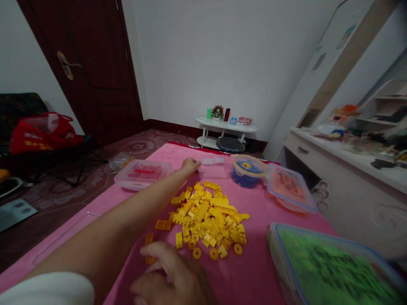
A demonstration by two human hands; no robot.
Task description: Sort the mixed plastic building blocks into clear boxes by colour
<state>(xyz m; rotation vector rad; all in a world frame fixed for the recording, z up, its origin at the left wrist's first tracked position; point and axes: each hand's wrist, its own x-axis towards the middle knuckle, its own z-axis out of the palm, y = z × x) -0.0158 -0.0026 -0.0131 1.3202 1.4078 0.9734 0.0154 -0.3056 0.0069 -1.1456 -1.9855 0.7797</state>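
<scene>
My left arm stretches across the pink-covered table, and my left hand (pixel 190 164) is closed at the left edge of a clear plastic box (pixel 214 170) near the far side. The fingertips are small in view, but they appear to grip the box's rim. A heap of yellow toy building bricks (pixel 206 216) lies in the middle, with a few loose pieces along its near and left sides. My right hand (pixel 174 275) hovers low at the front, fingers apart and slightly bent, beside a few loose yellow bricks (pixel 149 239). Nothing shows in it.
A clear box with red pieces (pixel 144 171) stands at the left. To the right are a round tub with blue pieces (pixel 245 180), a lidded box of orange-red pieces (pixel 288 190) and a large lidded box of green pieces (pixel 337 267). A white cabinet (pixel 349 182) stands beyond.
</scene>
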